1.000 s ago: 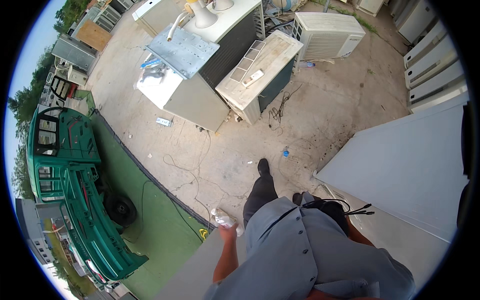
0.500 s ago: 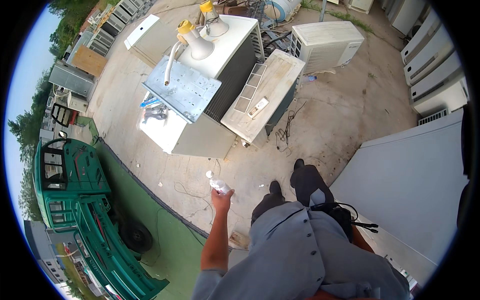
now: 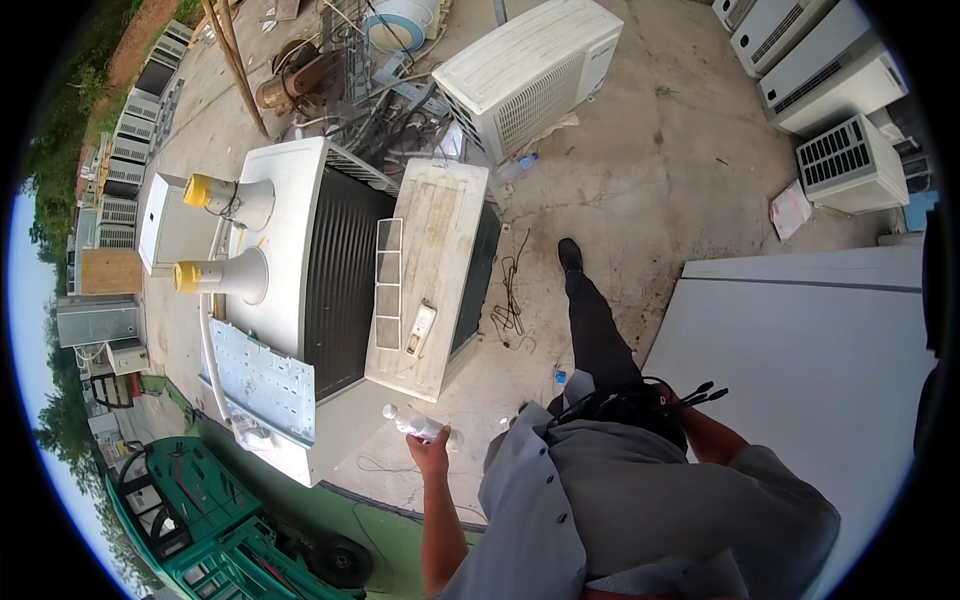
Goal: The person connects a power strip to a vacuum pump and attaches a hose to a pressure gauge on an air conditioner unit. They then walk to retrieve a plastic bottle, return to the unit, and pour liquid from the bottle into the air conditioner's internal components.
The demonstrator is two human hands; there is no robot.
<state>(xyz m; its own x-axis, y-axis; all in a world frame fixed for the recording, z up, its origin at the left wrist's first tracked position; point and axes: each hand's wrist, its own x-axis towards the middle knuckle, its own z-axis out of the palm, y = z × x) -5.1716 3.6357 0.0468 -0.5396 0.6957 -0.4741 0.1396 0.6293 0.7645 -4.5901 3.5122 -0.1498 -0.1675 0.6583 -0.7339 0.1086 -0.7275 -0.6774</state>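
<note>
My left hand (image 3: 430, 450) is closed round a clear plastic bottle (image 3: 415, 422) with a white cap, held tilted above the concrete, near the front end of an off-white, weathered unit (image 3: 436, 250). On that unit's top lie a small white remote-like piece (image 3: 420, 329) and a white wire-frame rack (image 3: 388, 283). My right hand (image 3: 668, 398) is at my waist beside a black pouch with cords (image 3: 625, 420); its fingers are mostly hidden.
Left stands a large white unit (image 3: 270, 300) with two yellow-topped cones and a metal plate. Beyond are an air-conditioner unit (image 3: 530, 80), scrap metal (image 3: 385, 120) and stacked units (image 3: 820, 80). A grey panel (image 3: 790, 350) is at right, a green truck (image 3: 195, 500) lower left, cables (image 3: 510, 300) on the ground.
I have stepped forward and the view has turned, so the units sit lower and further left. The bottle in my left hand has risen and tipped leftward.
</note>
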